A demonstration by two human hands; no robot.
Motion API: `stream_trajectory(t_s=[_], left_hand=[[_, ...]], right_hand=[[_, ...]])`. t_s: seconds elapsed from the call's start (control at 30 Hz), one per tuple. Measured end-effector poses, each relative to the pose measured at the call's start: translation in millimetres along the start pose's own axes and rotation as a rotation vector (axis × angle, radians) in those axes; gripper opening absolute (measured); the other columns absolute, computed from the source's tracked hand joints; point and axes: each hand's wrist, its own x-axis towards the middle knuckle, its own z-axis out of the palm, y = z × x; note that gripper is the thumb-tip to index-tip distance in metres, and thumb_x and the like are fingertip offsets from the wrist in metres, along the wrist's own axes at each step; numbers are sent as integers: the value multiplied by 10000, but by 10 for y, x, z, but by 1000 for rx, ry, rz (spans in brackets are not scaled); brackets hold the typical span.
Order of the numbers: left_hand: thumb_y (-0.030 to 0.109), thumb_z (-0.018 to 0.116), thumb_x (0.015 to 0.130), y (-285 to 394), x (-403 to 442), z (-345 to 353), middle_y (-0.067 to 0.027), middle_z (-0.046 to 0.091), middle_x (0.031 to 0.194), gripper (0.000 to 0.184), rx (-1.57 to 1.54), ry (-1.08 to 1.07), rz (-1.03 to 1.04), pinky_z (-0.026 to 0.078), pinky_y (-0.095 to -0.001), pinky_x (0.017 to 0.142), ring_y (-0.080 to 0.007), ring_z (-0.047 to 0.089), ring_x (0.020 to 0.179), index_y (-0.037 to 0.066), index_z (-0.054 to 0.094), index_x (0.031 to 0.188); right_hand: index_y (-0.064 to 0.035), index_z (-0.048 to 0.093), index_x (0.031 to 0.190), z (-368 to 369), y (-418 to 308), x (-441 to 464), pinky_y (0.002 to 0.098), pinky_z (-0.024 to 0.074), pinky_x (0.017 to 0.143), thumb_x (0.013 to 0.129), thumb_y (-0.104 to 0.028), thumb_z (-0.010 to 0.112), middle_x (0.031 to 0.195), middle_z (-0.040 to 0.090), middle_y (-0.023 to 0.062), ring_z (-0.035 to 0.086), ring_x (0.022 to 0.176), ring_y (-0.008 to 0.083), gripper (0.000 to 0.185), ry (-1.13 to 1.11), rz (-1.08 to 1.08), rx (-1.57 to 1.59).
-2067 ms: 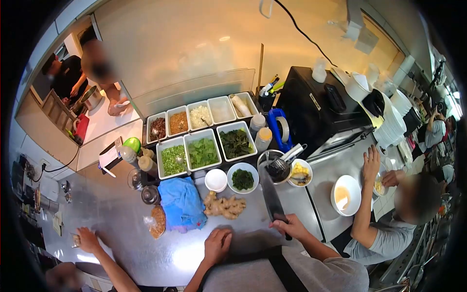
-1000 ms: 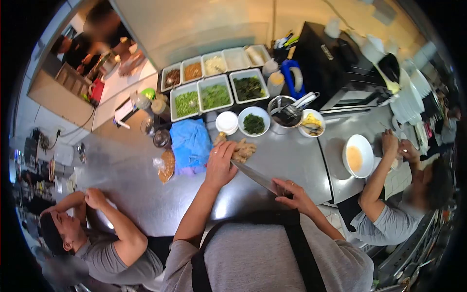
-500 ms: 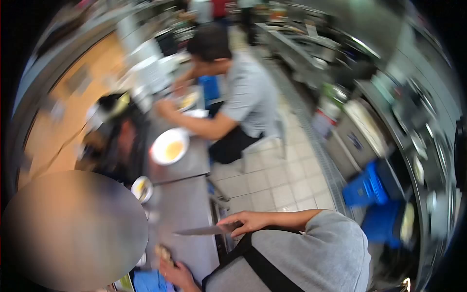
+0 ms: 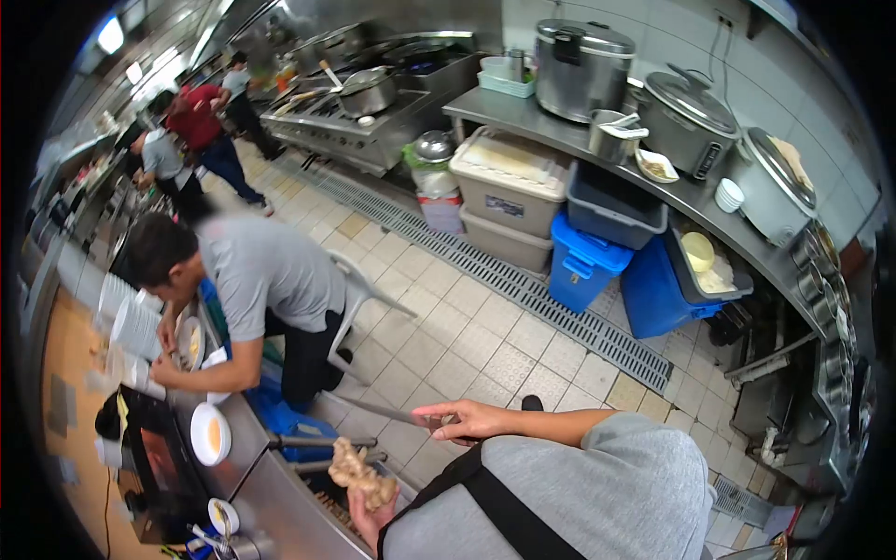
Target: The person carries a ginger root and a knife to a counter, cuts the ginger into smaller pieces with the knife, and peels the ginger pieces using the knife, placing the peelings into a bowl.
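My right hand is closed around the handle of a knife, whose blade points left over the tiled floor and the counter's edge. In my left hand, low in the view, is a large knobbly piece of ginger root, gripped from below and held up near the counter edge. The knife and the ginger are apart. Part of the left hand is hidden by the ginger and my apron. A white bowl with yellowish contents stands on the steel counter beyond my left hand.
A seated co-worker in a grey shirt works over a plate on the counter. A small white bowl is at lower left. Blue bins, storage boxes and rice cookers line the right side. Other people stand farther back.
My view has swung right, bringing the stoves and bins into clearer sight. The ginger, low over the counter before, is now raised closer to the knife. The knife stays in my right hand.
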Motion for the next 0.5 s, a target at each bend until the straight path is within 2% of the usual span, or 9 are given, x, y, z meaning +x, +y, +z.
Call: stream_trajectory(t_s=[0.1, 0.13, 0.2, 0.27, 0.3, 0.33, 0.37, 0.4, 0.5], left_hand=[[145, 497, 876, -575, 509, 409, -133, 526, 1191, 475, -96, -260, -94, 496, -497, 864, -296, 566, 1056, 103, 386, 1336], [143, 499, 874, -722, 645, 591, -137, 532, 1175, 474, -105, -274, -156, 499, -488, 858, -296, 573, 1037, 96, 387, 1332], [139, 503, 870, -1031, 895, 935, -146, 544, 1144, 473, -126, -289, -279, 507, -469, 846, -296, 586, 1000, 81, 390, 1325], [171, 525, 869, -1273, 1124, 1229, -148, 578, 1066, 449, -74, -249, -402, 521, -443, 809, -278, 602, 951, 30, 421, 1282], [184, 526, 873, -1356, 1196, 1470, -145, 584, 1053, 437, -41, -258, -420, 523, -434, 798, -270, 603, 946, 19, 432, 1266], [198, 528, 876, -1443, 1268, 1646, -143, 590, 1039, 428, -12, -266, -429, 526, -426, 788, -262, 604, 941, 9, 443, 1250], [232, 523, 891, -1594, 1408, 1727, -130, 602, 1011, 394, -5, -321, -400, 525, -404, 776, -245, 612, 911, -6, 477, 1202], [238, 518, 896, -1653, 1466, 1902, -127, 602, 1012, 384, 14, -277, -390, 524, -400, 775, -242, 612, 908, -1, 485, 1194], [251, 520, 900, -1694, 1660, 2351, -111, 610, 1019, 362, -2, -181, -422, 522, -394, 774, -239, 613, 911, 23, 508, 1181]], right_hand=[[-60, 304, 1429, -549, -63, -429, 223, 408, 503, 945, -144, 502, 1028, 542, 80, 468, 575, 87, 530, 179, -195, 221], [-37, 385, 1378, -754, -43, -555, 235, 427, 478, 975, -264, 449, 1037, 569, 120, 509, 565, 106, 467, 306, -268, 242], [-20, 352, 1374, -1283, -7, -890, 257, 461, 483, 993, -349, 377, 1001, 580, 166, 537, 554, 135, 504, 407, -279, 374], [-55, 281, 1402, -1647, -17, -1174, 307, 504, 509, 995, -428, 312, 922, 591, 188, 566, 560, 168, 552, 594, -318, 478], [-105, 190, 1444, -1688, -130, -1301, 347, 527, 536, 987, -468, 305, 886, 595, 181, 577, 566, 188, 595, 628, -342, 494], [-136, 207, 1453, -1784, -29, -1389, 359, 527, 539, 981, -491, 297, 845, 587, 158, 569, 559, 191, 597, 695, -256, 542], [-132, 215, 1457, -1882, 65, -1483, 384, 529, 568, 972, -514, 300, 812, 567, 133, 563, 566, 199, 623, 649, -196, 591], [-127, 239, 1452, -2015, 282, -1507, 391, 521, 590, 967, -527, 299, 750, 532, 104, 551, 563, 203, 631, 669, -193, 607], [-145, 303, 1411, -2175, 77, -1563, 396, 474, 552, 963, -523, 334, 699, 479, 87, 485, 526, 203, 587, 861, -272, 722]])
